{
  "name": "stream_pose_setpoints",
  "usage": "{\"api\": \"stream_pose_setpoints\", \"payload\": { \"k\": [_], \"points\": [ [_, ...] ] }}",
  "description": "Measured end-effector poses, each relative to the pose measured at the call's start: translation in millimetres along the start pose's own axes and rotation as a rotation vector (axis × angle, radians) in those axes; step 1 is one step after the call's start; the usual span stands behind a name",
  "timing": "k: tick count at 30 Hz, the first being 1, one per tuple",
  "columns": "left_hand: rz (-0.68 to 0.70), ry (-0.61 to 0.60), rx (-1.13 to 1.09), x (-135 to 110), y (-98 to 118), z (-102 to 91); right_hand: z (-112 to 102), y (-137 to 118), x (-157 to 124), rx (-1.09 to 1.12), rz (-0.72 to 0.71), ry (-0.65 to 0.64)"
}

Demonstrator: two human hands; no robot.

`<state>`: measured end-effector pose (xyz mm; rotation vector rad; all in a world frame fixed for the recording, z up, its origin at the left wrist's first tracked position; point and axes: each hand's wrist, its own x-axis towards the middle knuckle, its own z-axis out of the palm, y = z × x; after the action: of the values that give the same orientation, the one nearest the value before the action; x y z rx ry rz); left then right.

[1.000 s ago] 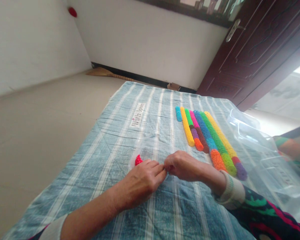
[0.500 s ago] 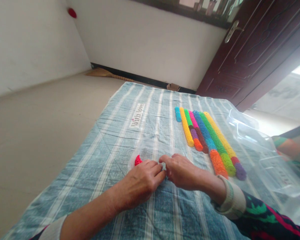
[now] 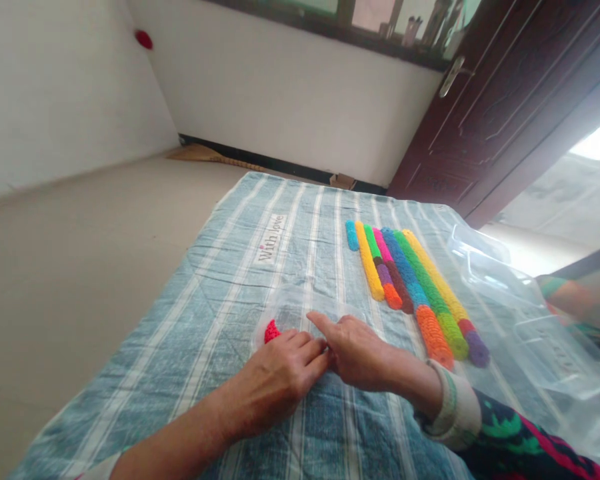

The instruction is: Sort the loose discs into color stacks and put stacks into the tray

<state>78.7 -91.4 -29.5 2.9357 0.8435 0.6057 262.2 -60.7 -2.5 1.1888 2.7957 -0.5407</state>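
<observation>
My left hand [image 3: 293, 363] is closed, its fingers curled over a red piece with a bumpy, crochet-like texture [image 3: 271, 331]. Only the far left end of that piece shows; my fingers and palm cover the rest. Under both hands lies a clear, see-through plastic sheet or shallow lid [image 3: 293, 300], whose kind I cannot make out. My right hand [image 3: 357, 350] meets the left at the fingertips. Its index finger points out to the left while the other fingers are bent in, and whatever they pinch is hidden.
Right of my hands lie several long rows of bright, textured discs [image 3: 410, 273] in yellow, green, blue, orange and more. Clear plastic boxes [image 3: 545, 347] stand at the right edge. A striped blue cloth [image 3: 220, 313] covers the table; a dark red door [image 3: 490, 113] is behind.
The right index finger has stretched out further left, above the left fingers. Both hands stay together over the red piece. The whole view has shifted slightly.
</observation>
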Motion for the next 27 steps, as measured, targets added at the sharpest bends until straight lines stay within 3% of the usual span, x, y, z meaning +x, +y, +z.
{"api": "stream_pose_setpoints", "payload": {
  "k": [4,12,21,25,27],
  "points": [
    [-0.006,-0.024,-0.034,-0.2,-1.0,-1.1,-1.4,-0.8,1.2,-0.008,-0.005,-0.002],
    [0.031,0.021,-0.027,-2.4,-5.2,2.1,-6.2,0.7,3.2,-0.047,-0.061,-0.063],
    [0.066,0.100,0.002,-1.3,-8.0,9.6,-9.6,4.9,3.8,-0.061,-0.162,-0.039],
    [0.071,0.116,0.006,-4.4,-9.7,13.5,-24.1,0.2,-4.4,-0.134,-0.186,-0.049],
    [0.044,0.087,0.005,-6.9,-8.5,11.0,-36.8,1.3,-12.0,-0.123,-0.172,0.010]
  ]
}}
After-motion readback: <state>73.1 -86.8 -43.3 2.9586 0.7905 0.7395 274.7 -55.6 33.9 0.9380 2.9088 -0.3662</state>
